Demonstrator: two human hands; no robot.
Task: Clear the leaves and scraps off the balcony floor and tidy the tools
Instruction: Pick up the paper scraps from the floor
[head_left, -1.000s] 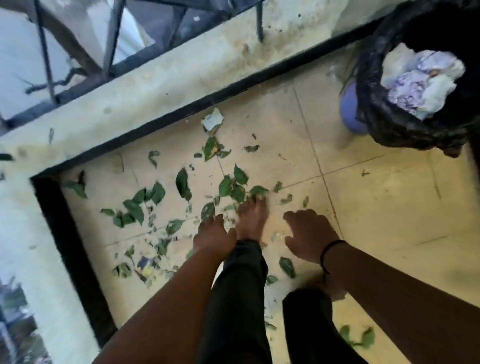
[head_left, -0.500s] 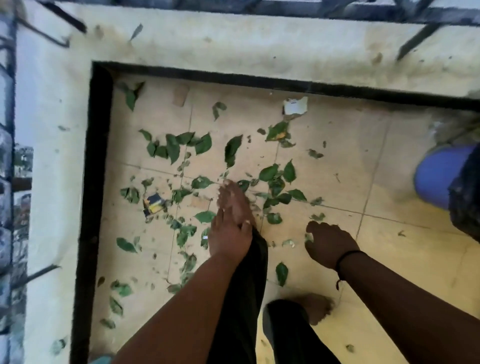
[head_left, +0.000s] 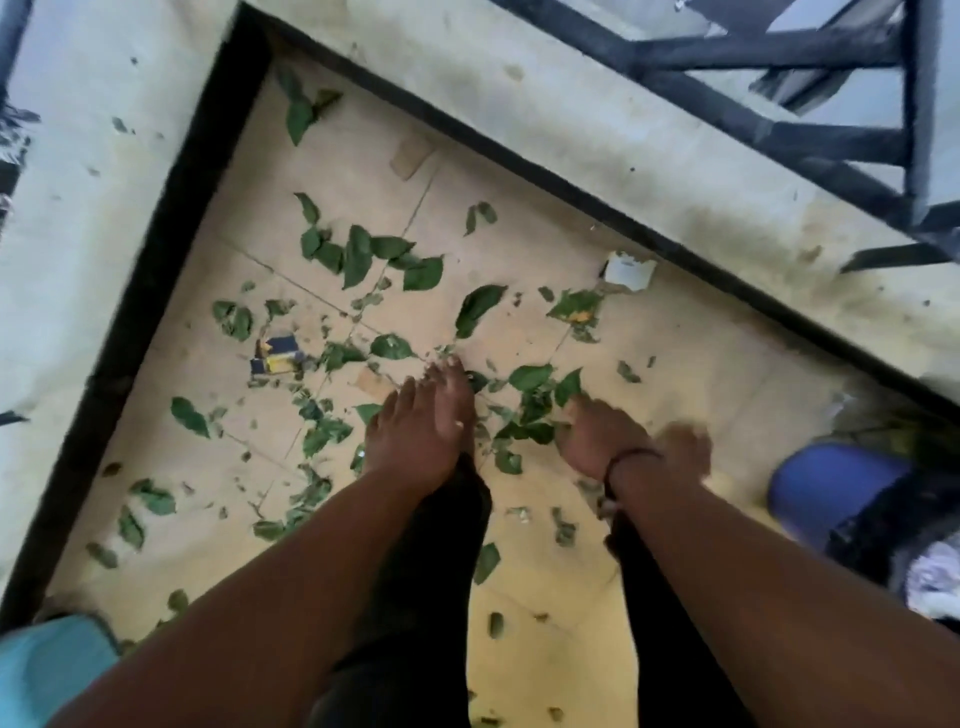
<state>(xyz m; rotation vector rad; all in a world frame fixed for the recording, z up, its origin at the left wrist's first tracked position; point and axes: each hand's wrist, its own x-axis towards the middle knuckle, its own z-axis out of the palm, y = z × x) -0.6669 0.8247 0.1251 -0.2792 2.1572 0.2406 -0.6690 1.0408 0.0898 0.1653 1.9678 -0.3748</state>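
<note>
Mostly the leaves (head_left: 363, 260) lie scattered over the floor (head_left: 675, 374) in the corner, thickest just beyond and between the two hands. One cluster (head_left: 535, 405) sits directly at the fingertips of the right hand (head_left: 597, 441), which reaches down into it; whether its fingers are pinching a leaf or only touching is blurred, so I cannot tell. Left hand (head_left: 415, 436) hangs over the left foot with fingers fairly straight, holding nothing that shows. Leaves point every way (no common direction); a long one (head_left: 475, 309) ahead of the left hand runs with its axis slanting from near the hand up toward the wall, tip to the upper right. More leaves trail back along the left side and between the legs. A blue-and-yellow scrap (head_left: 278, 353) lies left of the hands, well apart from them, and a white scrap (head_left: 628, 271) rests against the black skirting (head_left: 519, 156) at the far wall. At the right, near the right arm, stands a blue bin (head_left: 831, 493) with a black liner (head_left: 883, 540). Black railing (head_left: 779, 52) crosses the upper right
</note>
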